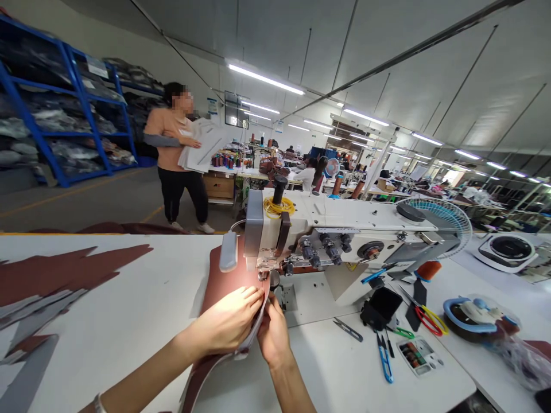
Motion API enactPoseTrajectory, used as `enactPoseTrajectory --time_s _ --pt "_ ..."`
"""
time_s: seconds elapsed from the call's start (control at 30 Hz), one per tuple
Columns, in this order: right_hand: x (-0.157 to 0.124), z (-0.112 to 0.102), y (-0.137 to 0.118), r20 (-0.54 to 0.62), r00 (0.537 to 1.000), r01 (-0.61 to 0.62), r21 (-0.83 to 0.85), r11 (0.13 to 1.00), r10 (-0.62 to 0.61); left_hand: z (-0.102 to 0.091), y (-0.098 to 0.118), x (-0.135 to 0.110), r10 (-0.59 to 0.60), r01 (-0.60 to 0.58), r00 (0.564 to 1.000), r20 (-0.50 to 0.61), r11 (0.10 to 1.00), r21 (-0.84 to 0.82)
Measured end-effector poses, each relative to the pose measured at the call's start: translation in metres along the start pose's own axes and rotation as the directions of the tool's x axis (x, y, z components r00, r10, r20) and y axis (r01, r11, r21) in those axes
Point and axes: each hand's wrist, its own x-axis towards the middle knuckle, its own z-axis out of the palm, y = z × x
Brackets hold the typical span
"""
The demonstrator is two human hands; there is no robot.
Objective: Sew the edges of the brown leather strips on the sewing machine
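Bare left hand and right hand close below the camera, fingers pinched on a maroon leather strip, its long axis running forward to the sewing machine's presser foot, left hand slightly nearer.

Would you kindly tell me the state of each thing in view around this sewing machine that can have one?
Left hand: gripping the brown sheet
Right hand: pinching the sheet's edge
Brown sheet: bent, running under the needle area
Sewing machine lamp: lit
Blue-handled scissors: closed, lying on the table
Co-worker: standing, holding white sheets
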Motion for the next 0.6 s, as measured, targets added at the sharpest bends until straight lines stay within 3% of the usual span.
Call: enactPoseTrajectory --time_s 0.6 --pt "0.004 0.003 0.0 -0.023 0.999 -0.034 -0.055 0.998 0.033 -0.007 -0.012 0.0 0.009 -0.008 0.999 0.052 0.999 -0.032"
